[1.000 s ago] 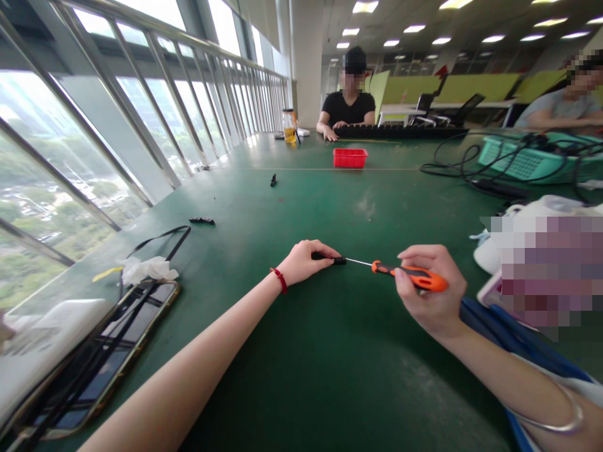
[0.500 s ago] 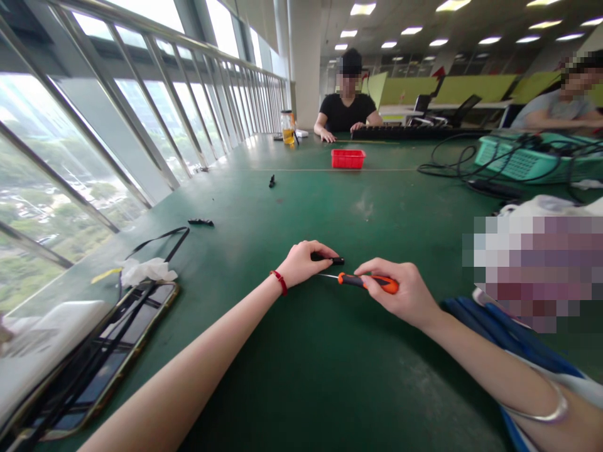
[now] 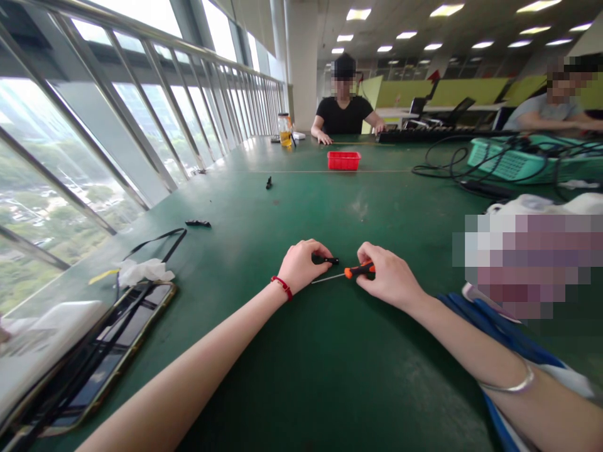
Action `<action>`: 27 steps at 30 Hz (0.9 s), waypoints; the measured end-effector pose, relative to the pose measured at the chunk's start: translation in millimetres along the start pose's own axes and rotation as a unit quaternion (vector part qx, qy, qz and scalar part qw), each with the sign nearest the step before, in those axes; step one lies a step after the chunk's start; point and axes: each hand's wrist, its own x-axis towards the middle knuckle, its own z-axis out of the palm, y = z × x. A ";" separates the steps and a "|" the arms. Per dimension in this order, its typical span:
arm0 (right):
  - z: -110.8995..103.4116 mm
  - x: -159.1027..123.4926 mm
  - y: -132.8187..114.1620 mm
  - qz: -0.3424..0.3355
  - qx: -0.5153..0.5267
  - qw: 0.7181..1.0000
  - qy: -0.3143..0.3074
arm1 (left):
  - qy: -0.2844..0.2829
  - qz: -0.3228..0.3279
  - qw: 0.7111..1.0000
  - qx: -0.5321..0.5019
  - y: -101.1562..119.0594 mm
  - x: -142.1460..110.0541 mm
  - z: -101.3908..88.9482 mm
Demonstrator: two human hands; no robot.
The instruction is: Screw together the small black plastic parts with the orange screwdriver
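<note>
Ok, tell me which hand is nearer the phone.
Left. The left hand is forward and to the right of the phone; the right hand is farther right, beyond the left.

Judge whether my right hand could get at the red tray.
Probably, with a forward stretch: only bare green tabletop shows between the right hand and the red tray.

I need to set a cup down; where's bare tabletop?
The green tabletop is bare between the red tray and the left hand and right hand, and nearer, between the forearms. Crowded: left, with phone and white tissue; right, with turquoise basket and black cables.
</note>
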 end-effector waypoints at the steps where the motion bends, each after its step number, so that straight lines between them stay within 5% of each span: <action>1: 0.8 0.8 1.3 0.006 0.014 1.000 -0.002 | -0.001 -0.001 1.000 -0.009 2.3 -0.3 -0.5; 15: -0.8 5.5 8.5 -0.098 0.100 0.988 0.068 | -0.016 -0.004 0.994 -0.106 27.8 -4.9 -2.7; 22: 0.4 4.8 9.6 -0.082 0.114 0.989 0.050 | -0.030 -0.002 0.994 -0.105 28.9 -4.3 -6.1; 27: 2.9 5.3 12.0 -0.033 0.130 0.990 0.033 | 0.013 0.016 0.998 -0.053 24.0 -2.8 -8.1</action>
